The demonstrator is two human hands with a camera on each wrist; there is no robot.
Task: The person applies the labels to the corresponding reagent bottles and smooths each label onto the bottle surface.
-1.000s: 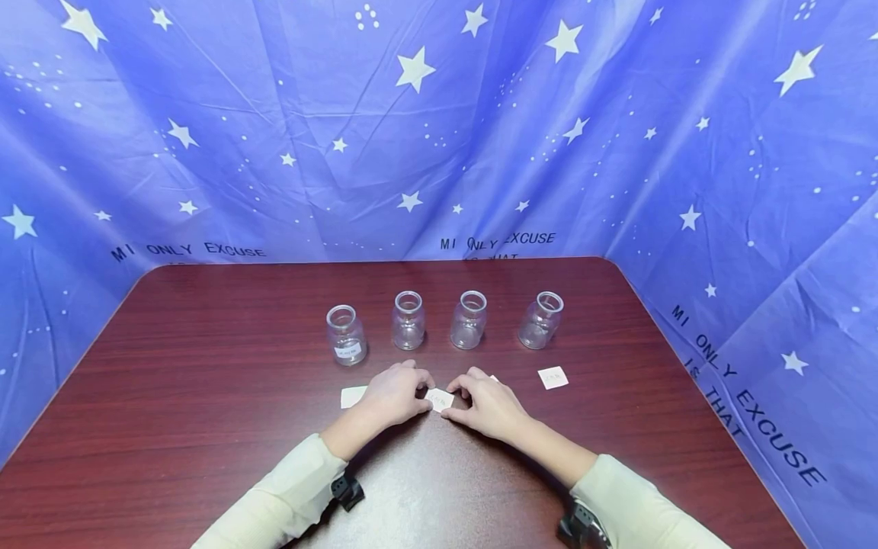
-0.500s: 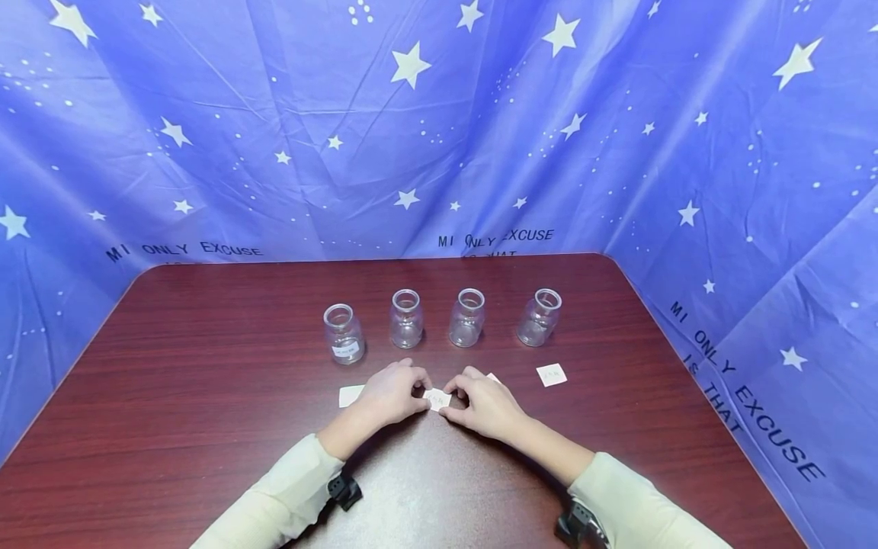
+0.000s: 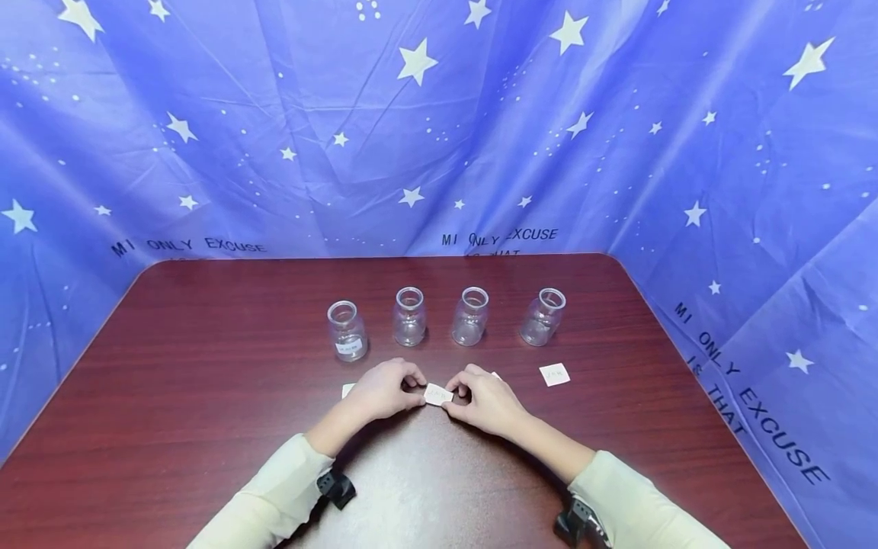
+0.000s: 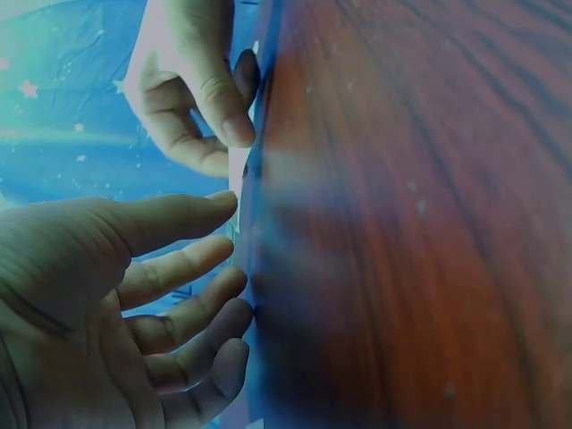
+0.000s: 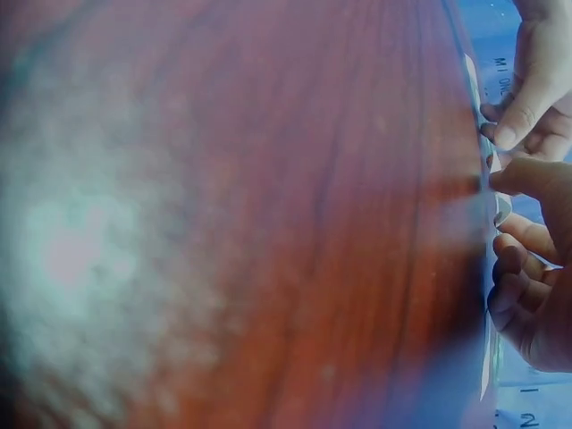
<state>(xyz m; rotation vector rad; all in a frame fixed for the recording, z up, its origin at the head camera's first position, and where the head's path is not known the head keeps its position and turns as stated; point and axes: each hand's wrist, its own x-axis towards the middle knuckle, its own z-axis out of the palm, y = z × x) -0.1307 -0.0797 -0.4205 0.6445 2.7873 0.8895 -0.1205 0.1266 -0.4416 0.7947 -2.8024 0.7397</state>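
A small white paper label (image 3: 437, 394) with faint writing lies on the table between the two hands. My right hand (image 3: 488, 402) holds its right edge between thumb and fingers; the right wrist view shows this hand (image 5: 545, 259) with a pale edge between thumb and forefinger. At the label's left edge is my left hand (image 3: 386, 390), its thumb and forefinger apart. In the left wrist view the left hand (image 4: 152, 295) has loosely bent fingers, and its thumb tip is right by the label (image 4: 239, 170). Behind the hands stands a glass jar (image 3: 346, 332) bearing a white label.
Three more glass jars, the left one (image 3: 409, 316), the middle one (image 3: 469, 316) and the right one (image 3: 543, 316), stand in a row on the dark red table (image 3: 206, 343). Another label (image 3: 554, 374) lies at right; one more (image 3: 347, 390) is partly hidden behind the left hand.
My left hand has shifted a little left, its fingertips drawing back from the label and covering more of the label behind it. My right hand stays at the label's right edge.
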